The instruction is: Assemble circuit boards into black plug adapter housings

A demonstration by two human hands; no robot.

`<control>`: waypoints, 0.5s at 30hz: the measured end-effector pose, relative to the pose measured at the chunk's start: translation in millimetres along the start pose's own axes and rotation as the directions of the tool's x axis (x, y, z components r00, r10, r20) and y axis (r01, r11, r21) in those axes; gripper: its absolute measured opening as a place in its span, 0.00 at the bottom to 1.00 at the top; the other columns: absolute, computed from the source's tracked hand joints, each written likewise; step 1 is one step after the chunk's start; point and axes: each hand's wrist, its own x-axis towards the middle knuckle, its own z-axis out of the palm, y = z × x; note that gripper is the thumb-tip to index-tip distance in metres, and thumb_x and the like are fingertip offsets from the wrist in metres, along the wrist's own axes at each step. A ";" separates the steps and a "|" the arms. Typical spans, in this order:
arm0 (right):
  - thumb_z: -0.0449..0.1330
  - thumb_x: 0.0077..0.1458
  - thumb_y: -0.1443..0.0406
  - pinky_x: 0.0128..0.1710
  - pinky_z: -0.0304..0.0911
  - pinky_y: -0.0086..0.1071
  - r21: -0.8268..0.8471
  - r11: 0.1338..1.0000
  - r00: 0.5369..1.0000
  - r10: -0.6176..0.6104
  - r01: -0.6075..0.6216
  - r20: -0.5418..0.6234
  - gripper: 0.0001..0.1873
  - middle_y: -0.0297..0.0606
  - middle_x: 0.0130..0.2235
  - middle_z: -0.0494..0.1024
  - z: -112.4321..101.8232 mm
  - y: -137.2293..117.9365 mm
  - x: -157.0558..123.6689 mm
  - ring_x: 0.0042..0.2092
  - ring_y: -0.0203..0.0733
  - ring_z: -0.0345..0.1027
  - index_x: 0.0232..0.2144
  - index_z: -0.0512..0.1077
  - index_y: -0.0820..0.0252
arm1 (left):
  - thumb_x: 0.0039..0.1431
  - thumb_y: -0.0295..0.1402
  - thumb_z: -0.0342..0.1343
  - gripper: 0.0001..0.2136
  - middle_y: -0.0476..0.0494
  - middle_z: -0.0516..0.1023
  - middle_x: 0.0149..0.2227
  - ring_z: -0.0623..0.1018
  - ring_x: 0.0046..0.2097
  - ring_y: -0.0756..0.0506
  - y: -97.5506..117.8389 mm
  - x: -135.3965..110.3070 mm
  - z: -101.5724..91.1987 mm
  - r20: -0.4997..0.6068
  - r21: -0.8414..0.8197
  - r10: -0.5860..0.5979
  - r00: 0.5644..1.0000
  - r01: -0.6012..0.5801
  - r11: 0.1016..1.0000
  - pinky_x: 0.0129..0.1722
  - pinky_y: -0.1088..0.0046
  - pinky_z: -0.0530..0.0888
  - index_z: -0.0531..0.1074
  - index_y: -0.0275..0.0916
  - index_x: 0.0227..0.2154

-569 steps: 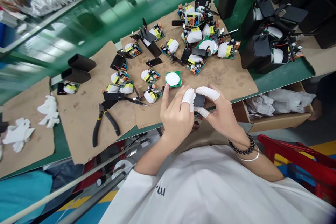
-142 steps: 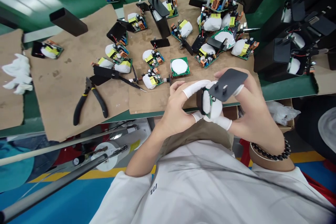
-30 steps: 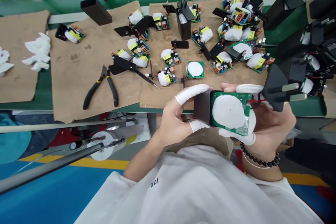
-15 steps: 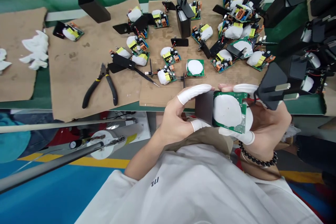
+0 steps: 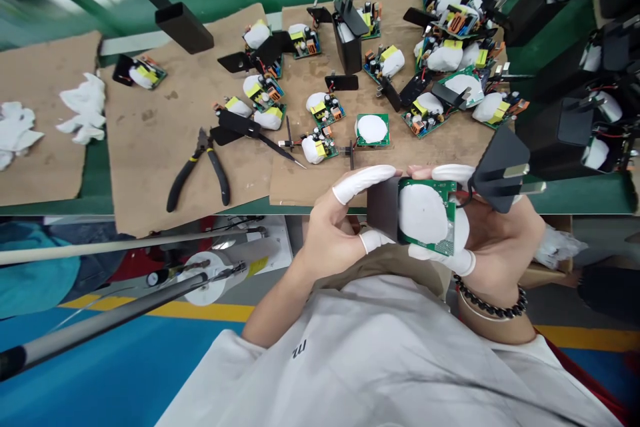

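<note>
My left hand, with white finger cots on thumb and finger, grips a black charger housing. My right hand, also in finger cots, holds a green circuit board bearing a white pad. The board's left end sits at the housing's mouth, partly inside it. A black plug cover with metal prongs hangs by a wire at the board's right end. On the cardboard just beyond my hands lies another board with a white pad.
Several circuit boards with black covers lie over the cardboard, some piled at right. Black-handled cutters and tweezers lie at left centre. White scraps are farther left. Black housings stand along the right.
The board has moved slightly left, a bit deeper into the housing, with the plug cover following. My right hand has come closer to my left. The whole view has shifted slightly.
</note>
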 end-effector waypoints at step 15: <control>0.75 0.45 0.72 0.53 0.81 0.51 -0.024 1.000 1.000 0.021 -0.021 0.013 0.36 0.35 0.54 0.85 -1.8 -1.6 -4.6 0.53 0.57 0.83 0.57 0.78 0.44 | 0.51 0.36 0.77 0.32 0.40 0.82 0.58 0.82 0.60 0.36 -0.4 -2.5 3.0 -0.012 -0.048 -0.021 1.000 0.020 0.999 0.59 0.60 0.82 0.76 0.48 0.60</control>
